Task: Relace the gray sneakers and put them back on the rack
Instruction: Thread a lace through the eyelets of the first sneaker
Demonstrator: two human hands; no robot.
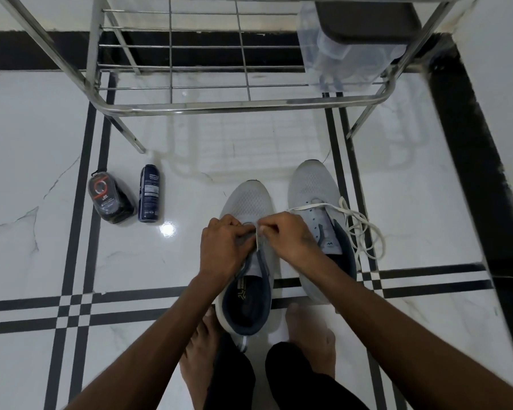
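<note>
both hands [258, 241] pinching lace [259, 235] over gray sneaker [246, 208]

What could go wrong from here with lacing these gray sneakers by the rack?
1. The white lace on the right sneaker lies in a loose tangle spilling onto the floor; it may knot or snag.
2. Both hands, left hand and right hand, crowd the left sneaker, hiding the eyelets, so one could be skipped.
3. The spray can stands upright nearby and could be knocked over.
</note>
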